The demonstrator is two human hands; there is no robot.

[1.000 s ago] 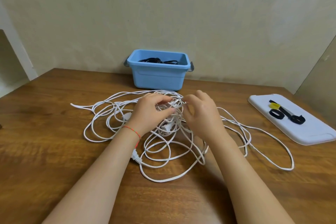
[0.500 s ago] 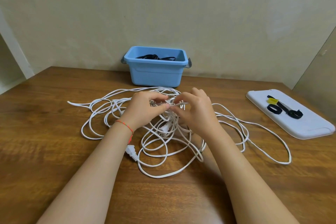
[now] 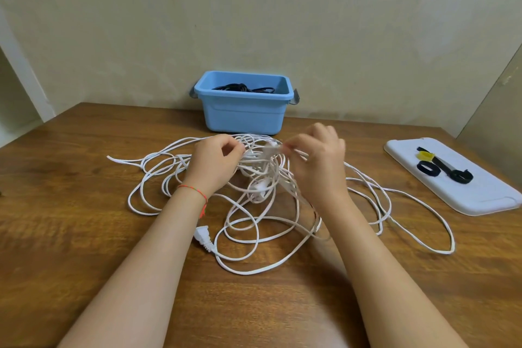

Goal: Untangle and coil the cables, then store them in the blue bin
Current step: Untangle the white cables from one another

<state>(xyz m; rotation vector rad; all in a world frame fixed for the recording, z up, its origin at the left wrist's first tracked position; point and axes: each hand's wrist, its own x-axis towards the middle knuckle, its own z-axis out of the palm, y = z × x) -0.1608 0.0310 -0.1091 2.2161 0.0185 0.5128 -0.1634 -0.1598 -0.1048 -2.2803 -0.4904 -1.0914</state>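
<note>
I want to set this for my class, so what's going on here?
A person is untangling white cable on a wooden table. Both hands, left and right, pinch strands at the knot's middle. It is still a loose tangle. The blue bin behind already holds black cable.

Cables (image 3: pixel 248 234): white, plain. Plug (image 3: pixel 204 238): white. Bin (image 3: pixel 243 113): light blue; contents black. Table (image 3: pixel 70 234): brown wood grain. Tray (image 3: pixel 480 198): white. Straps (image 3: pixel 429 169): black, one yellow. Wrist string (image 3: pixel 195 192): red. Wall (image 3: pixel 254 8): mottled beige.
</note>
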